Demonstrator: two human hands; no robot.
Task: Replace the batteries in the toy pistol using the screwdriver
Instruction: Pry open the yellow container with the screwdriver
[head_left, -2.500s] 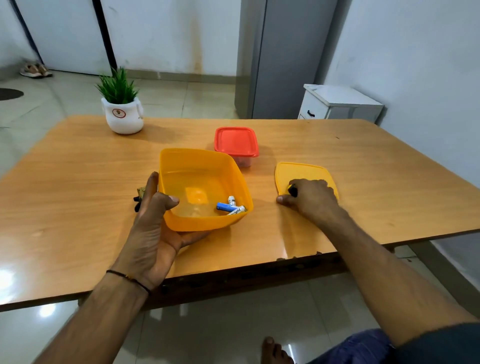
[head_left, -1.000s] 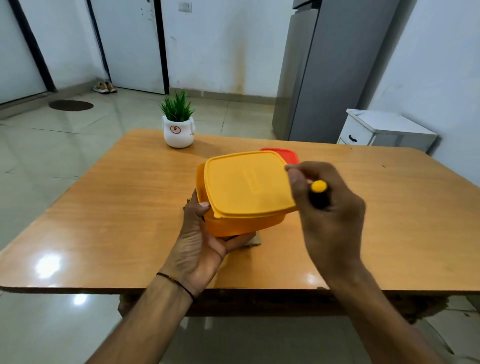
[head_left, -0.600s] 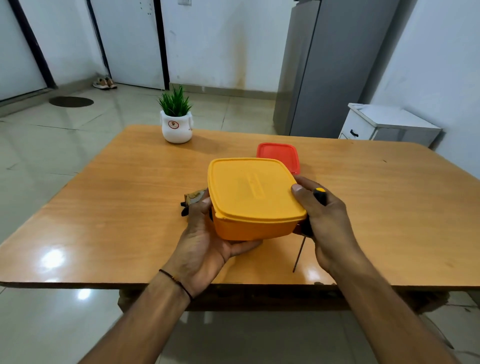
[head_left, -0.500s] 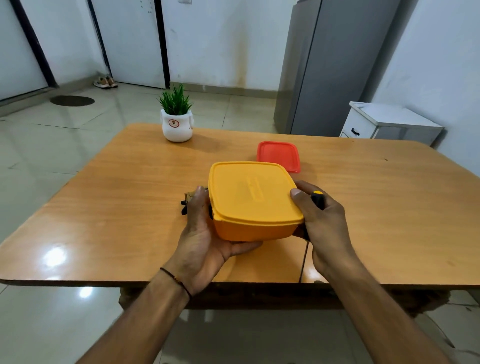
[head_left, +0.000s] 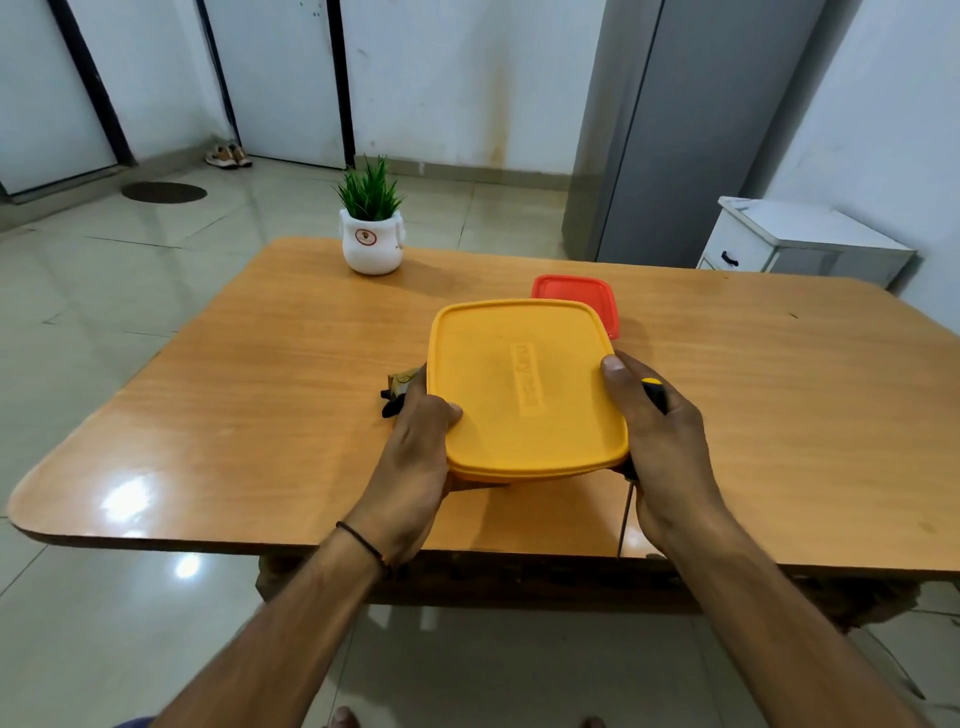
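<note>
Gripping the yellow box (head_left: 519, 384) near the table (head_left: 249, 395)'s front edge with the left hand (head_left: 415, 457); pinning the screwdriver (head_left: 656, 399) against it with the right hand (head_left: 662, 452)'s curled fingers (head_left: 675, 413).

L hand (head_left: 415, 467), R hand (head_left: 667, 457) grip yellow box (head_left: 519, 384), screwdriver (head_left: 657, 397) in R hand
</note>
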